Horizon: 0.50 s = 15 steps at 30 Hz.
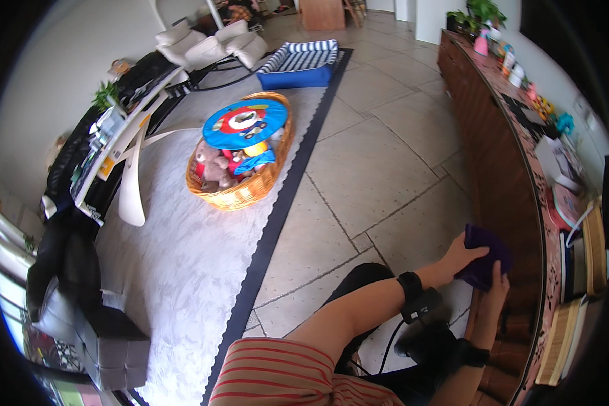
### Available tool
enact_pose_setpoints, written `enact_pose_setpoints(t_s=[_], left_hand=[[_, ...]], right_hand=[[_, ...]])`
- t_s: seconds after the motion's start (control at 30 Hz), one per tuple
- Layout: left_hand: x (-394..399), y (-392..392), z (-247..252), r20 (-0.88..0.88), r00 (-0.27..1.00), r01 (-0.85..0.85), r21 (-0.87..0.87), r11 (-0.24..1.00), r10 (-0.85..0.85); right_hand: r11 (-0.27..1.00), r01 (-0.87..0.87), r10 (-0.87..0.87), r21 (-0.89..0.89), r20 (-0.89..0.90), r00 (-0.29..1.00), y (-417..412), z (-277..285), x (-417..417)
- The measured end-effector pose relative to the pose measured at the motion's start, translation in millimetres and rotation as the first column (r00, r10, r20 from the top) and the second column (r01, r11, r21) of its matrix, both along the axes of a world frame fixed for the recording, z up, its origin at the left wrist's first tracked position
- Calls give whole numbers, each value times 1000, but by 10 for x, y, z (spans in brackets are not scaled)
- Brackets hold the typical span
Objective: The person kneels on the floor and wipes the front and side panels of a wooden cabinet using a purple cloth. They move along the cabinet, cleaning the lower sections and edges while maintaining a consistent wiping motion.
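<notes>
A folded dark purple cloth is between my two hands, close to the front of the brown wooden sideboard. My left hand grips the cloth from its left side, thumb over the top. From below, my right hand holds its lower edge with raised fingers. Black bands with small devices are strapped on both wrists, and a black cable hangs beneath the left one. The far side of the cloth and some fingertips are hidden.
On the sideboard stand a pink spray bottle, potted plants, books and wooden trays. A wicker basket of soft toys and a blue pet bed lie on the grey rug. A dark ottoman stands at lower left.
</notes>
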State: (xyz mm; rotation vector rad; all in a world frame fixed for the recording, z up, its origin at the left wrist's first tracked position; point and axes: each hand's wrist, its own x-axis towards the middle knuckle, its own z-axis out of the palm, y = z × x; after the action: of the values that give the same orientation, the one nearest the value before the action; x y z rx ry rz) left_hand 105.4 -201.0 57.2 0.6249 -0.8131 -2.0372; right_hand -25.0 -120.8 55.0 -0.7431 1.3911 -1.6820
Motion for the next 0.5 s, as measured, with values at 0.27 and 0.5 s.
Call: enact_pose_setpoints(t_s=[0.27, 0.5], left_hand=[[-30, -224, -203, 75, 995, -48, -220, 974, 66], [-54, -116, -106, 209, 972, -36, -302, 953, 103]], right_hand=[[987, -159, 122, 9, 602, 789, -77, 30, -112], [987, -109, 44, 116, 455, 889, -98, -97, -375]])
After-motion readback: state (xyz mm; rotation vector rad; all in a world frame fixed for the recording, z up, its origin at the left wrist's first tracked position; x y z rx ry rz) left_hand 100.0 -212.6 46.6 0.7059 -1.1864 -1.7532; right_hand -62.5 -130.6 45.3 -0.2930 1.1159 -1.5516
